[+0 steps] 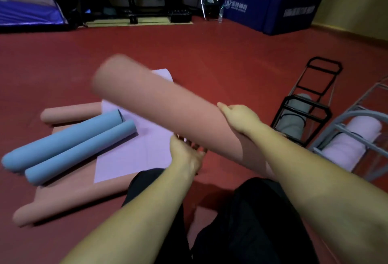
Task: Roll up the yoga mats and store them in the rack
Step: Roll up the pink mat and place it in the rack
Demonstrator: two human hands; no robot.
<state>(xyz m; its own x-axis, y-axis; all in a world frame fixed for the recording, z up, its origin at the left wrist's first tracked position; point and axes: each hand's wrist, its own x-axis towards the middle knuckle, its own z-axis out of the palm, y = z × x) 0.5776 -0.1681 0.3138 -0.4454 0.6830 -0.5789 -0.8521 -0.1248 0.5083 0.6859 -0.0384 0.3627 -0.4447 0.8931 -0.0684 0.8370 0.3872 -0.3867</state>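
Both hands hold the rolled pink mat (159, 104) aloft at frame centre: right hand (239, 117) grips over its top edge, left hand (186, 152) supports beneath. The black rack (302, 104) stands right of it, with bare red floor (210, 54) between.

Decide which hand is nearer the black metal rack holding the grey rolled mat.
Right. The right hand lies just left of the black metal rack; the left hand is farther left, under the pink rolled mat.

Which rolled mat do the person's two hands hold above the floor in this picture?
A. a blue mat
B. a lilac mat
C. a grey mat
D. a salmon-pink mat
D: the left hand and the right hand hold the salmon-pink mat in the air.
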